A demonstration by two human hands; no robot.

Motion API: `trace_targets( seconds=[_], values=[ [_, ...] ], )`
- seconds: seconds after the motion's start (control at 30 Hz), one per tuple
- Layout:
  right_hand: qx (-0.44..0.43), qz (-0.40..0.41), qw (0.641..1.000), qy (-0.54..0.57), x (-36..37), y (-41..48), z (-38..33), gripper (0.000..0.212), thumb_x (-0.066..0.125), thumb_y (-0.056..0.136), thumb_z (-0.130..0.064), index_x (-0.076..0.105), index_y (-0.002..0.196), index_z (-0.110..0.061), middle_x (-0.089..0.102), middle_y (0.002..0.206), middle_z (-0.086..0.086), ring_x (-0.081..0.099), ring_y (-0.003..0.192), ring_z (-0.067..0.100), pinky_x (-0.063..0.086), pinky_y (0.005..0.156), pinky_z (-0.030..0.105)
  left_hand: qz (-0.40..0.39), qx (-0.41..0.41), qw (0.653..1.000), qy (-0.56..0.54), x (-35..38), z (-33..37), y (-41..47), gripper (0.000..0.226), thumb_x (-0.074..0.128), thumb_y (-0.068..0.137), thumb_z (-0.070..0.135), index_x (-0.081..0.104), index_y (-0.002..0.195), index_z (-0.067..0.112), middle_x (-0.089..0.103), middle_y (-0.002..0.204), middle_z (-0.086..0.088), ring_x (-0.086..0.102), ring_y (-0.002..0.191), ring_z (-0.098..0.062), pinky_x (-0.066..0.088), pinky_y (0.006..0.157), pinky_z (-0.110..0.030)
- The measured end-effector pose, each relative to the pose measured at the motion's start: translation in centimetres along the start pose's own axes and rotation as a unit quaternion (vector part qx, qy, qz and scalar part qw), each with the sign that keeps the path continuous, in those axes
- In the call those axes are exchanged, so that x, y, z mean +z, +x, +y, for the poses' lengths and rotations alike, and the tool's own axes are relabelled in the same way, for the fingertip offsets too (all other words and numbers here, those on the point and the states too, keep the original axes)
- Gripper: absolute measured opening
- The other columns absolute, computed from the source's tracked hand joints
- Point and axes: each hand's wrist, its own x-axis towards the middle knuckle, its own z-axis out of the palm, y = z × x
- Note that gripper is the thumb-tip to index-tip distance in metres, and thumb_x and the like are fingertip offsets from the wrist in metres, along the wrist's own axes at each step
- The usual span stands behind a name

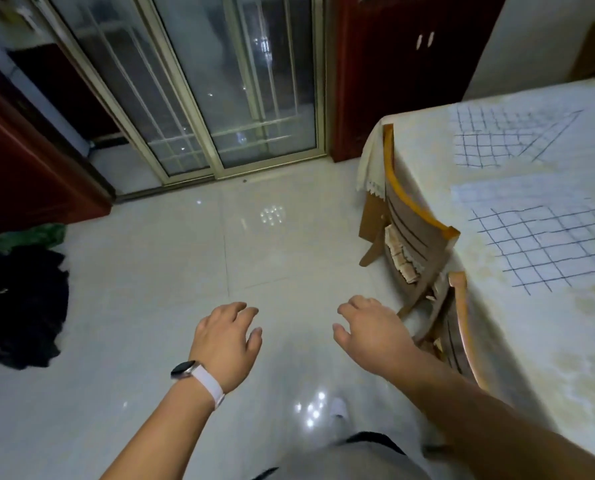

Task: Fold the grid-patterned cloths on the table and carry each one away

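Two white cloths with a dark grid pattern lie flat on the table (531, 341) at the right. The far cloth (503, 136) sits near the table's back end, the near cloth (545, 237) closer to me. My left hand (225, 344), with a watch on its wrist, hovers over the floor, fingers loosely spread and holding nothing. My right hand (372, 330) is beside it, also spread and without anything in it, left of the table and apart from both cloths.
Two wooden chairs (410, 230) (458, 334) are tucked against the table's left side. A pile of dark and green clothes (22, 299) lies on the tiled floor at the left. Sliding glass doors (202, 81) and a dark red cabinet (403, 64) stand ahead.
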Motion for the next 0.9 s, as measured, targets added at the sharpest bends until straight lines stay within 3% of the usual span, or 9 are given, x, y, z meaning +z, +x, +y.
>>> trace_targets(
  seconds=[0.43,0.57,0.73,0.9],
  values=[
    [0.076,0.061,0.994,0.049,-6.4,9.6,7.3,0.043,0.039,0.095,-0.046,0.058,0.124,-0.020,0.056,0.123,0.000,0.052,0.113,0.021,0.047,0.093,0.039,-0.009,0.100,0.995,-0.006,-2.0,4.7,17.7,0.049,0.037,0.082,0.048,0.067,0.111,0.021,0.066,0.114,-0.003,0.061,0.105,-0.027,0.050,0.084,-0.042],
    [0.100,0.099,0.988,0.055,-7.2,12.7,8.7,0.050,0.035,0.088,-0.050,0.067,0.109,-0.017,0.063,0.105,0.003,0.061,0.096,0.026,0.053,0.079,0.041,-0.028,0.134,0.990,-0.014,-1.1,5.0,22.9,0.051,0.037,0.082,0.049,0.067,0.112,0.021,0.065,0.116,-0.003,0.060,0.107,-0.027,0.049,0.085,-0.042],
    [0.140,0.104,0.984,0.047,-9.6,17.8,9.8,0.038,0.043,0.093,-0.045,0.062,0.114,-0.021,0.058,0.114,-0.002,0.055,0.108,0.021,0.048,0.087,0.035,-0.046,0.193,0.979,-0.035,0.0,5.1,31.1,0.052,0.037,0.082,0.049,0.068,0.113,0.021,0.066,0.117,-0.004,0.061,0.108,-0.027,0.049,0.086,-0.042],
    [0.215,0.130,0.967,0.052,-11.9,22.4,9.6,0.035,0.040,0.082,-0.045,0.065,0.087,-0.020,0.062,0.091,0.000,0.064,0.082,0.027,0.048,0.059,0.032,-0.069,0.250,0.963,-0.074,-0.6,5.0,40.4,0.054,0.037,0.084,0.052,0.066,0.117,0.022,0.063,0.124,-0.005,0.058,0.113,-0.028,0.046,0.091,-0.042]
  ],
)
